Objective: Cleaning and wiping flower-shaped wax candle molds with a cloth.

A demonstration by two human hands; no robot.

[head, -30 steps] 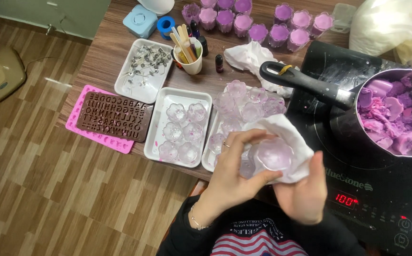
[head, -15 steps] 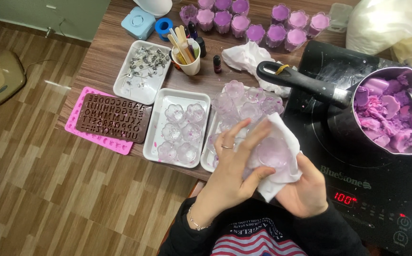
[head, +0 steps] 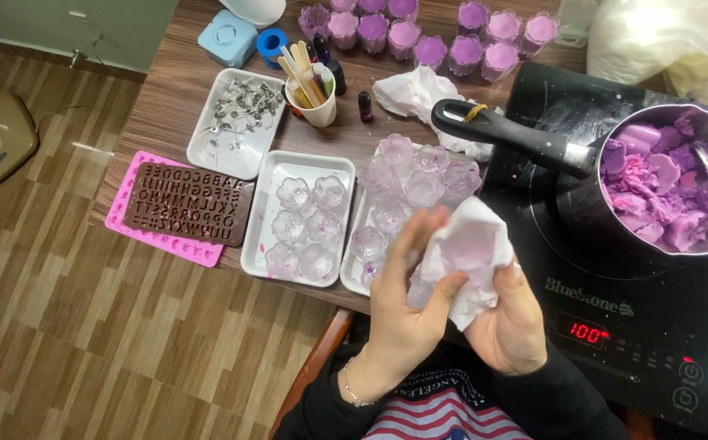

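My right hand [head: 513,322] cradles a small clear flower-shaped cup wrapped in a white tissue [head: 472,248]. My left hand [head: 407,305] presses on the tissue from the left, fingers spread over the front of it. Both hands hover above the table's near edge. Just behind them a white tray [head: 358,273] holds several clear cups stained purple. To its left a second white tray [head: 260,244] carries several cleaner clear cups.
A pot [head: 696,122] of purple wax chunks with a black handle [head: 513,134] sits on a black induction cooker [head: 631,326] at the right. Purple-filled cups [head: 431,50] line the back. A pink and brown letter mould [head: 178,204], a wick tray [head: 240,122] and a stick cup [head: 313,94] stand left.
The tissue has been folded up over the clear cup, which showed openly a second ago. My left hand has shifted onto the tissue's left side.
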